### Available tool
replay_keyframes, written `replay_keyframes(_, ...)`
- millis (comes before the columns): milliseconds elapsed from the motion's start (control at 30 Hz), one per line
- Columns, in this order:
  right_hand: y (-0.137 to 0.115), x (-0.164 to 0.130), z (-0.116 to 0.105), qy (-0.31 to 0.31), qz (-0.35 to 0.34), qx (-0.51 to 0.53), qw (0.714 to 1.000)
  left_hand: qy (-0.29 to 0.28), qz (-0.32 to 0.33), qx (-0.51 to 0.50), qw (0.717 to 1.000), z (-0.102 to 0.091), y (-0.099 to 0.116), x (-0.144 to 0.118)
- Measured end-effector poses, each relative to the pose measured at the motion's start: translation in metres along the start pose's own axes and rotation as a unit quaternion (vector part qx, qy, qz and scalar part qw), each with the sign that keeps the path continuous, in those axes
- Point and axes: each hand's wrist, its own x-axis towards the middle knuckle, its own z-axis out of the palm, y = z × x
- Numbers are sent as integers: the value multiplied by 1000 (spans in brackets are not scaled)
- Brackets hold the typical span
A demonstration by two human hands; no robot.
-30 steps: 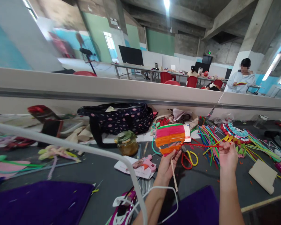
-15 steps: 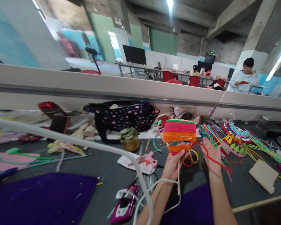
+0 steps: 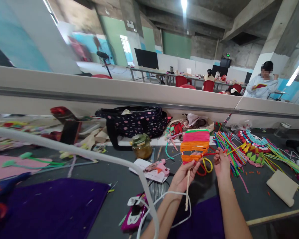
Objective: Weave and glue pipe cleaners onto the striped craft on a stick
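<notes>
My left hand holds up a small woven panel of green, pink and orange pipe cleaners, gripped at its lower edge, with a cream stem hanging below. My right hand is just right of the panel, pinching a red pipe cleaner that runs into the panel's lower side. Both hands hover above the dark table.
Scissors with red and yellow handles lie under the panel. A pink glue gun, a glass jar, a dotted bag, a heap of coloured pipe cleaners, a purple cloth and a white cable surround them. A person sits beyond the partition.
My right hand has drawn in from far right to beside the panel, bringing the red pipe cleaner with it. The panel has shifted right in view.
</notes>
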Motion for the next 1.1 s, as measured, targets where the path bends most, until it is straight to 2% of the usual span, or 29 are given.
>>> replay_keyframes(100, 4, 18, -13, -4, 10, -7, 1000, -6, -24, 2, 1000, -3, -2, 1)
replay_keyframes(200, 4, 24, -21, -15, 7, -22, 1000, -9, -15, 11, 1000, -4, -3, 3)
replay_keyframes(467, -9, 11, -21, -129, 55, -137, 980, -33, 12, 38, 999, -2, -1, 8)
replay_keyframes(633, -15, 6, -25, -167, 65, -189, 966, -22, 20, 38, 999, -2, -2, 11)
replay_keyframes(833, -24, 8, -29, -227, 7, -283, 932, -24, 21, 47, 998, -4, -4, 14)
replay_keyframes(1100, -23, 18, -23, -252, -36, -311, 916, -23, 9, 77, 997, -5, -11, 17)
